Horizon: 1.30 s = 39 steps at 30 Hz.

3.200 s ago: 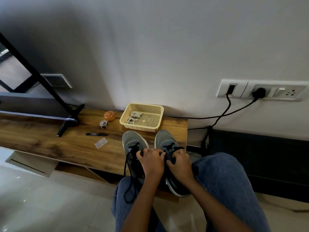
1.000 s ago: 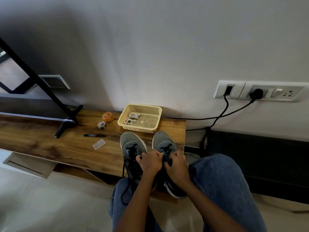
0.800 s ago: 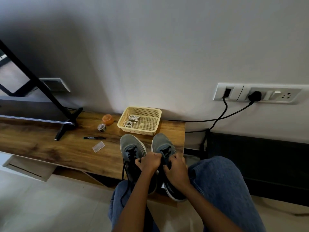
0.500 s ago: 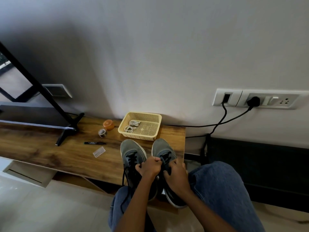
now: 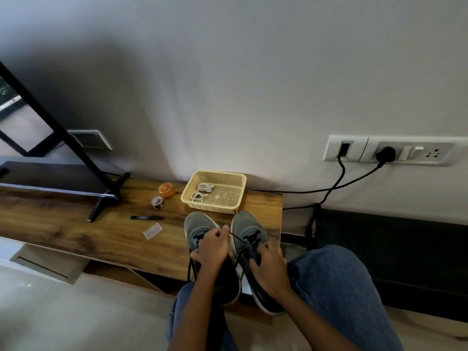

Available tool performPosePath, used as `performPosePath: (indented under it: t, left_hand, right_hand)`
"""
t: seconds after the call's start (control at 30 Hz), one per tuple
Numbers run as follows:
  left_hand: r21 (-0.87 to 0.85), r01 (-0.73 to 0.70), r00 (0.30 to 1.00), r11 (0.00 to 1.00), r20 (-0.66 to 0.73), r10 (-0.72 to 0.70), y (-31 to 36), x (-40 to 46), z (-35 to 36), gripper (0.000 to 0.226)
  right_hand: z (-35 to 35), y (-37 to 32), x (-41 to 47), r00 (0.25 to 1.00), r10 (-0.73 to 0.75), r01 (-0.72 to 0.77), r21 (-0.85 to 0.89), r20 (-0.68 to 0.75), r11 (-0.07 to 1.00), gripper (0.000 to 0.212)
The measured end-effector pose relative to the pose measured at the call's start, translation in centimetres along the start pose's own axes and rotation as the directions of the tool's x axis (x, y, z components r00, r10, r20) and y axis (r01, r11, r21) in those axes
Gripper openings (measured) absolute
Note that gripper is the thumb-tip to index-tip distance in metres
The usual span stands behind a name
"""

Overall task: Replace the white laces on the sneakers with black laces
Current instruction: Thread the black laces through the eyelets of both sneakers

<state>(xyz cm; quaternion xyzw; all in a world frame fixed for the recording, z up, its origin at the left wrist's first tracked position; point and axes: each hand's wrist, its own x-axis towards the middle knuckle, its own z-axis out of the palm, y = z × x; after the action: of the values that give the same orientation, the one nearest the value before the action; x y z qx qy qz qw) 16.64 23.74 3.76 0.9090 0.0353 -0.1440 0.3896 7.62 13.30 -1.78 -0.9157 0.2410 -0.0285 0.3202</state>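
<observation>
A: Wall [image 5: 228, 72], grey-white, fills the upper field; a socket strip [image 5: 390, 152] on it carries a black plug and two cables running down. What lies below?

B: A wooden shelf [image 5: 63, 231] set against the wall, with a black stand [image 5: 101, 196] at its left end. On the shelf's right end — two grey sneakers [image 5: 249, 225], side by side, toes toward the wall.

A: And the hands?

B: The left hand [image 5: 211, 249] sits over the left sneaker, fingers curled, pinching a black lace [image 5: 238, 238] that runs taut to the right sneaker's eyelets. The right hand [image 5: 268, 266] rests on the right sneaker, fingers curled over its laced tongue; whether it pinches lace cannot be told.

A: The white laces?

B: White laces [image 5: 202, 191] lie coiled in the yellow basket [image 5: 238, 178], just behind the sneaker toes.

A: Smaller items?

B: Left of the basket — an orange lid [image 5: 167, 190], a small tape roll [image 5: 157, 201], a black marker [image 5: 147, 218], a clear plastic piece [image 5: 152, 231].
</observation>
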Motion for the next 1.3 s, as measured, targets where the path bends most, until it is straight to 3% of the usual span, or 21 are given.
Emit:
performPosePath:
  t: [0.13, 0.23, 0.67, 0.77, 0.87, 1.0, 1.07, 1.1, 1.17, 1.23, 1.3]
  left_hand:
    - [-0.294, -0.059, 0.995, 0.954, -0.092, 0.033, 1.1, -1.5, -4.2, 0.034]
    - [-0.413, -0.139, 0.983, 0.900, -0.169, 0.075, 2.2, -2.9, -7.4, 0.032]
    - [-0.587, -0.454, 0.857, 0.671, -0.494, 0.148, 8.0, -7.8, -16.6, 0.030]
    - [-0.635, -0.446, 0.876, 0.631, -0.455, 0.161, 8.2, -7.9, -16.8, 0.028]
    - [-0.688, -0.379, 0.923, 0.618, -0.331, 0.197, 8.2, -8.2, -15.0, 0.024]
    - [-0.758, -0.265, 0.963, 0.597, -0.176, 0.204, 7.1, -8.9, -11.3, 0.019]
    - [-0.777, -0.198, 0.977, 0.598, -0.105, 0.187, 6.2, -9.5, -9.3, 0.018]
    - [-0.782, -0.167, 0.981, 0.600, -0.071, 0.181, 5.7, -9.8, -8.4, 0.018]
    - [-0.790, -0.103, 0.988, 0.604, -0.009, 0.156, 5.0, -10.5, -6.8, 0.017]
    - [-0.781, -0.065, 0.992, 0.621, 0.017, 0.125, 4.3, -11.0, -5.4, 0.018]
    - [-0.748, -0.051, 0.996, 0.662, 0.009, 0.087, 3.4, -11.2, -4.4, 0.018]
  right_hand:
    - [-0.1, -0.1, -0.1, 1.000, 0.000, 0.000, 0.017, -0.010, 1.000, 0.021]
    - [-0.2, -0.2, -0.1, 1.000, 0.004, -0.004, 0.018, -0.009, 1.000, 0.022]
    - [-0.5, -0.5, -0.3, 1.000, 0.011, -0.011, 0.006, 0.017, 1.000, 0.025]
    - [-0.6, -0.6, -0.3, 0.999, 0.020, -0.020, 0.001, 0.033, 1.000, 0.029]
    - [-1.0, -0.9, -0.4, 0.997, 0.031, -0.030, -0.019, 0.073, 0.999, 0.034]
    - [-2.6, -2.2, -2.2, 0.996, -0.055, 0.061, 0.100, -0.066, 0.993, 0.032]
    - [-3.8, -3.1, -3.7, 0.989, -0.133, 0.148, 0.317, -0.069, 0.937, 0.017]
    - [-4.5, -3.8, -4.6, 0.990, -0.143, 0.125, 0.474, 0.000, 0.872, 0.009]
    - [-5.7, -5.1, -6.1, 0.967, -0.149, -0.054, 0.741, 0.205, 0.670, 0.011]
    - [-6.2, -5.6, -7.1, 0.943, -0.147, -0.191, 0.847, 0.299, 0.496, 0.019]
    - [-6.4, -5.5, -7.6, 0.949, -0.134, -0.214, 0.892, 0.287, 0.397, 0.020]
